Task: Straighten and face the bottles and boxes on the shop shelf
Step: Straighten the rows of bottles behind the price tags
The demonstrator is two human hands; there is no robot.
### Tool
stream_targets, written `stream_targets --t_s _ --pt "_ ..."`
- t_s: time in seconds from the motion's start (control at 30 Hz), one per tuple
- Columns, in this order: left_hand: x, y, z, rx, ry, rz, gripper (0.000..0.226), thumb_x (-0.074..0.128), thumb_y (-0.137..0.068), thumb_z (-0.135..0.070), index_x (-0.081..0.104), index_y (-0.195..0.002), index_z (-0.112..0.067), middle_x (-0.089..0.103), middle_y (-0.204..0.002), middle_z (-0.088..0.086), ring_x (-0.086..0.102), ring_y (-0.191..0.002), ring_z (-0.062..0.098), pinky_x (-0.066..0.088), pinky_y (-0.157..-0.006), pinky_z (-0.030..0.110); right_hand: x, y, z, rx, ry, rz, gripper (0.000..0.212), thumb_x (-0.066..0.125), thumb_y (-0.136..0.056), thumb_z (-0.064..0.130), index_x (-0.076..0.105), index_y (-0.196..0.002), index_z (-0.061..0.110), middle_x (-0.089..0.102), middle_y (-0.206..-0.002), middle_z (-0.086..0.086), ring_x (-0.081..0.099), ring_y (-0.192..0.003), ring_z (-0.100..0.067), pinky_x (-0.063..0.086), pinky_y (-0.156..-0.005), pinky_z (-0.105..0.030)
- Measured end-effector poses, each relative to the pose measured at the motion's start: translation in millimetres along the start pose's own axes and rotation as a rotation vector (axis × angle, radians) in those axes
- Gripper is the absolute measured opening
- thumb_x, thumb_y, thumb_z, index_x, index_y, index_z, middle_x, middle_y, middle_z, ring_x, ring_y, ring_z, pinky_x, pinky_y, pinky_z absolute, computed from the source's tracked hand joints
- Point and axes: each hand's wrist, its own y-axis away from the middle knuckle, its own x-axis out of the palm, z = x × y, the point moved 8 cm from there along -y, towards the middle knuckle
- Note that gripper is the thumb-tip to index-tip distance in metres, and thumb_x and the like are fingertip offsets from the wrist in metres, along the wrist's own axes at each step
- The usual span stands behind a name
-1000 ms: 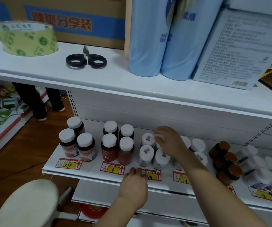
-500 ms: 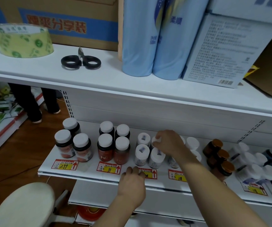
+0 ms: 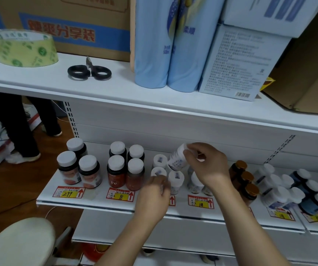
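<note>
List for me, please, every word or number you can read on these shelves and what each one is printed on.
"299": yellow price tag under the left bottles.
"98": price tag under the red bottles.
"Fe": front red bottle.
"118": price tag beside the right forearm.
"柔顺" and "500ml": blue bottle on the top shelf.
"分享装": cardboard carton.
Too small or blurred: white box, the tilted white bottle in the right hand, and the far-right tags.
</note>
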Motion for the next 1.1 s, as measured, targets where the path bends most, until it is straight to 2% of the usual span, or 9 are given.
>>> stream_targets --t_s 0.13,0.3,0.4,0.57,0.73,0.8,0.87,0.97,1.1 --pt "-4 12 -15 -0.159 0.561 0.081 0.017 0.053 -0.103 -0.024 0.066 -0.115 -0.023 0.072 -0.107 -0.014 0.064 -0.102 0.0 0.047 -0.083 0.016 -19 31 9 0.07 -0.159 -0.131 0.013 0.073 -0.086 0.023 0.078 -0.098 0.026 0.073 -0.098 0.017 0.066 -0.091 0.002 0.052 -0.081 -0.018" --pt "-13 42 -29 -0.285 0.945 -0.108 0.014 0.055 -0.1 -0.011 0.059 -0.113 -0.015 0.074 -0.106 -0.014 0.071 -0.099 0.01 0.056 -0.089 0.026 -31 64 14 0.192 -0.387 -0.161 0.011 0.068 -0.092 0.022 0.077 -0.093 0.029 0.075 -0.089 0.019 0.068 -0.088 0.004 0.051 -0.077 -0.012" --pt "-27 48 -43 -0.255 1.006 -0.22 0.017 0.056 -0.099 -0.007 0.055 -0.115 -0.013 0.074 -0.108 -0.01 0.071 -0.097 0.01 0.057 -0.09 0.03 -33 80 18 0.232 -0.519 -0.197 0.01 0.066 -0.093 0.023 0.076 -0.095 0.025 0.076 -0.091 0.014 0.07 -0.088 -0.001 0.053 -0.075 -0.015" --pt "-40 56 -54 -0.219 1.046 -0.259 0.022 0.057 -0.098 -0.007 0.057 -0.118 -0.016 0.073 -0.113 -0.011 0.07 -0.106 0.009 0.056 -0.092 0.025 -36 91 20 0.238 -0.548 -0.208 0.013 0.063 -0.094 0.03 0.075 -0.099 0.028 0.076 -0.095 0.007 0.071 -0.092 -0.007 0.058 -0.08 -0.032" --pt "-48 61 -54 -0.194 1.041 -0.311 0.022 0.061 -0.091 -0.018 0.059 -0.113 -0.013 0.074 -0.111 -0.004 0.069 -0.109 0.013 0.055 -0.092 0.024 -32 101 40 0.109 -0.548 -0.086 0.033 0.059 -0.097 0.012 0.067 -0.113 0.039 0.068 -0.115 0.018 0.063 -0.11 -0.002 0.051 -0.084 -0.013" --pt "-52 63 -56 -0.175 1.024 -0.322 0.024 0.061 -0.09 -0.018 0.059 -0.114 -0.013 0.072 -0.117 0.001 0.067 -0.113 0.015 0.054 -0.094 0.024 -29 104 43 0.103 -0.59 -0.052 0.039 0.056 -0.099 0.006 0.064 -0.117 0.04 0.065 -0.118 0.029 0.058 -0.118 0.003 0.048 -0.091 -0.012" --pt "-57 64 -59 -0.139 1.032 -0.329 0.024 0.059 -0.091 -0.011 0.058 -0.116 -0.012 0.066 -0.129 0.003 0.064 -0.119 0.012 0.053 -0.095 0.022 -27 106 43 0.102 -0.615 -0.055 0.043 0.055 -0.099 0.004 0.063 -0.119 0.042 0.064 -0.122 0.029 0.056 -0.122 0.002 0.048 -0.096 -0.015" --pt "-64 67 -65 -0.078 1.054 -0.328 0.026 0.057 -0.091 -0.006 0.056 -0.117 -0.009 0.059 -0.138 0.0 0.059 -0.126 0.007 0.05 -0.096 0.018 -30 108 43 0.099 -0.621 -0.11 0.031 0.057 -0.098 0.016 0.066 -0.119 0.037 0.068 -0.122 0.017 0.062 -0.118 -0.006 0.053 -0.096 -0.026" --pt "-71 72 -68 -0.071 1.009 -0.349 0.024 0.06 -0.09 -0.015 0.06 -0.114 -0.013 0.068 -0.125 0.004 0.065 -0.117 0.011 0.053 -0.091 0.019 -33 111 42 0.123 -0.63 -0.161 0.025 0.059 -0.094 0.037 0.07 -0.116 0.034 0.07 -0.119 0.006 0.066 -0.11 -0.011 0.056 -0.093 -0.033"
